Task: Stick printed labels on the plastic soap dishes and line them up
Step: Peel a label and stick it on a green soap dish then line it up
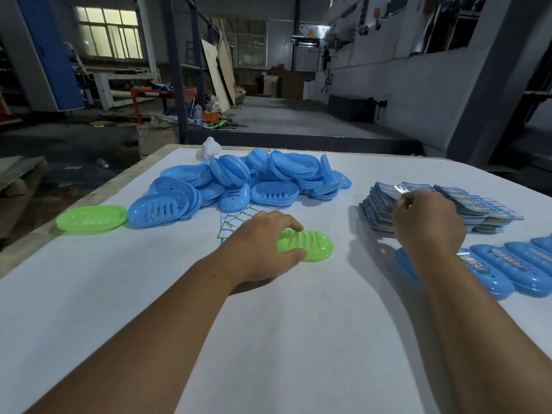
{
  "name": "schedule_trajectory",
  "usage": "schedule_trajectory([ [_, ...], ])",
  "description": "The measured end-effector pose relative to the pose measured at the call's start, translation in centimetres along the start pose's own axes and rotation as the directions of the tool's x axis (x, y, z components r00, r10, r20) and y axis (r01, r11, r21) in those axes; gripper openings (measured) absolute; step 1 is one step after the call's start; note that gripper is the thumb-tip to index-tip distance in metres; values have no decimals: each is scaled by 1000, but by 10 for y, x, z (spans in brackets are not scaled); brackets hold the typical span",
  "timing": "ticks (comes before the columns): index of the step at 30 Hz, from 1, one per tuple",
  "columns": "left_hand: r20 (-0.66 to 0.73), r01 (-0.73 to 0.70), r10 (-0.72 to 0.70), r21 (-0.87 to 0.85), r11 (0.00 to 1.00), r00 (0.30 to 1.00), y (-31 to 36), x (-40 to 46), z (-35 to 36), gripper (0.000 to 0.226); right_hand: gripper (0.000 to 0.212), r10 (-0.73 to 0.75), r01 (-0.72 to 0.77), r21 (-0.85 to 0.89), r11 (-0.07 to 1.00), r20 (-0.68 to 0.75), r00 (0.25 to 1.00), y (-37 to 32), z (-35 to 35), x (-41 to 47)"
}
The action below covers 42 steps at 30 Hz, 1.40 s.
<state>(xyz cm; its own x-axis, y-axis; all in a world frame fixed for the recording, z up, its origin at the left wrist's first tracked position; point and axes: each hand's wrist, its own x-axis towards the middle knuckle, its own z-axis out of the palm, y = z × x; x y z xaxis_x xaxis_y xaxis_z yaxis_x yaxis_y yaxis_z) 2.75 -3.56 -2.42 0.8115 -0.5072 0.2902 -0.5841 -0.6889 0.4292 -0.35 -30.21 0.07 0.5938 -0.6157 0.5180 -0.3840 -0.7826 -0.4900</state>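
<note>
A person's left hand [263,249] is gripping a green soap dish [310,245] lying mid-table; the right hand [427,222] is pinching a label [398,189] atop the label stack [466,210]; labelled blue dishes [513,264] are lining up beside it.

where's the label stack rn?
Head view, right side of the table: label stack sits behind the row of labelled blue dishes, right hand picking at it.

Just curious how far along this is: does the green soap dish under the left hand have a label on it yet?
Not yet, as far as shows. The green soap dish has bare slots; the left hand covers one end.
</note>
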Motion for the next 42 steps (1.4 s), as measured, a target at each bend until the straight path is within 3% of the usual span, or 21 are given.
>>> schedule_trajectory([
  [4, -139, -14, 2, -85, 996, 990, 3, 3, 3, 30, 18, -38, 55, 109, 993, -155, 987, -9, -9, -5],
  [7, -203, 43, -111, -314, 948, 973, 7, 5, 4, 27, 9, -225, 270, 260, 927, -191, 956, -25, -12, -17],
  [10, -159, 123, -284, -636, 762, 945, 13, 9, 1, 44, 11, -455, 493, 381, 782, -192, 870, -46, -10, -44],
  [12, -140, 163, -400, -756, 634, 906, 15, 14, -3, 50, 16, -535, 527, 465, 711, -129, 835, -58, -4, -62],
  [16, -127, 230, -549, -814, 534, 826, 5, 15, -8, 31, 20, -641, 501, 580, 642, 48, 766, -71, 5, -83],
  [19, -114, 210, -515, -823, 528, 849, 2, 12, -10, 21, 25, -705, 445, 675, 589, 159, 691, -73, 3, -87],
  [23, -130, 194, -423, -744, 639, 897, 4, 9, -10, 35, 25, -512, 244, 720, 650, 178, 840, -73, 2, -83],
  [25, -80, 187, -360, -738, 649, 930, 5, 9, -8, 30, 20, -384, 102, 716, 691, 243, 891, -73, 3, -77],
  [28, 52, 186, -243, -802, 568, 969, 8, 2, -4, 20, 13, -313, -95, 773, 627, 361, 879, -71, 2, -72],
  [30, 63, 167, -203, -819, 549, 977, 10, 0, -1, 19, 17, -299, -159, 785, 598, 403, 865, -70, 2, -71],
  [32, -12, 131, -227, -786, 605, 974, 10, 2, -3, 14, 18, -279, -173, 789, 589, 400, 873, -68, 3, -68],
  [36, -154, 123, -307, -684, 719, 939, 5, 7, -12, 23, 18, -247, -203, 796, 570, 401, 882, -65, 5, -63],
  [42, -154, 121, -299, -674, 729, 942, 6, 6, -12, 20, 17, -250, -240, 813, 531, 421, 872, -63, 7, -62],
])
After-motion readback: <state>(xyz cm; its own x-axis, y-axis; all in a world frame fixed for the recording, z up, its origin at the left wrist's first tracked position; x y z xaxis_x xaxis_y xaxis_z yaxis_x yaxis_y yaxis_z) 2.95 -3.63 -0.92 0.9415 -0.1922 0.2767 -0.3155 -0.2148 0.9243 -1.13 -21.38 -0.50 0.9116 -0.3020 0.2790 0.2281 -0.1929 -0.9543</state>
